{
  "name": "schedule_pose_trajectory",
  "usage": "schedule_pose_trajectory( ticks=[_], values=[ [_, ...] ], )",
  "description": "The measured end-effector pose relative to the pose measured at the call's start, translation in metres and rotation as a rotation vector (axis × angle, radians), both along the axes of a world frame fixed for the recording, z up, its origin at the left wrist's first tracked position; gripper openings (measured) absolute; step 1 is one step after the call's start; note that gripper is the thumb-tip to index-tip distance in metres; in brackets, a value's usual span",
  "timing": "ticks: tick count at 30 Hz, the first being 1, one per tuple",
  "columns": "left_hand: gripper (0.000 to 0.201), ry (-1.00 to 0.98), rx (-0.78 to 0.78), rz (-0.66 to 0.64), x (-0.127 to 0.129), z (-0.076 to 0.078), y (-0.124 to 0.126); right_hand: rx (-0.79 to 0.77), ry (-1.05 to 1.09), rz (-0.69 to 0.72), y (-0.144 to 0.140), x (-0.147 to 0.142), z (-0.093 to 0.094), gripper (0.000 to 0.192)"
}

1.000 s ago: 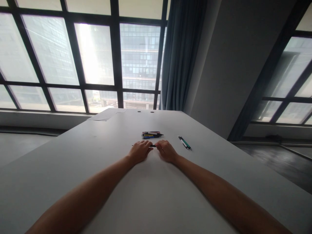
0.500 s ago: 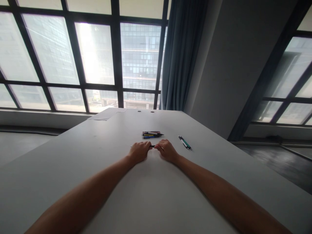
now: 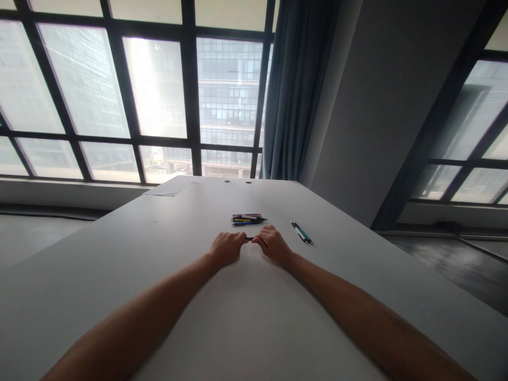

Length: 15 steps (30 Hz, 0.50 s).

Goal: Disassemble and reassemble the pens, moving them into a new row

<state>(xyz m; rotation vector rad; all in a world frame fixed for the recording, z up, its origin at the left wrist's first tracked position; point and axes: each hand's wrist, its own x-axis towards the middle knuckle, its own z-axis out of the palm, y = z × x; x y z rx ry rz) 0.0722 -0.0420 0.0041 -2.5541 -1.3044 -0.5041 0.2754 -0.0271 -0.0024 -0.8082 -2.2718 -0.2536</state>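
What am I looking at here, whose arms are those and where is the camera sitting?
The picture comes from a camera worn on a person's head, looking forward and down, so the two bare arms reaching away are that person's own. There is no machine. The left hand and right hand rest close together on a large pale grey table and are closed around the two ends of a thin dark pen, of which only a short piece shows between them. Just beyond lies a small heap of coloured pens, and to the right, apart from it, two more pens, one green and one white. Behind stand big dark-framed windows and a blue curtain.
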Motion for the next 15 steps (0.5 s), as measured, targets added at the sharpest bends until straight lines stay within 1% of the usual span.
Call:
schedule_pose_trajectory(
  ticks=[3,5,6,8,9,11,13,15],
  values=[
    [0.031,0.007,-0.008,0.009,0.0003,-0.002,0.0019,0.067,-0.003,0.036,0.0006,0.0014,-0.0007,0.041],
    [0.031,0.001,-0.011,0.016,0.0006,-0.003,0.0029,0.07,0.021,0.04,0.0007,0.0012,-0.0022,0.034],
    [0.03,-0.007,-0.013,0.023,0.0007,-0.0032,0.0031,0.06,0.038,0.024,0.0009,0.0008,-0.0032,0.034],
    [0.03,-0.022,-0.02,0.042,0.001,-0.003,0.0031,0.026,0.063,-0.04,0.0014,0.0,-0.0057,0.044],
    [0.03,-0.028,-0.023,0.051,0.0011,-0.0027,0.0028,0.002,0.064,-0.08,0.002,-0.0002,-0.0069,0.046],
    [0.031,-0.036,-0.027,0.063,0.0012,-0.0019,0.0022,-0.057,0.042,-0.139,0.0036,0.0002,-0.0087,0.038],
    [0.033,-0.038,-0.031,0.064,0.0014,-0.0012,0.0016,-0.108,0.034,-0.142,0.0055,0.0013,-0.0094,0.044],
    [0.033,-0.038,-0.042,0.061,0.0015,-0.0007,0.0012,-0.135,0.055,-0.106,0.0071,0.0021,-0.0093,0.046]
  ],
)
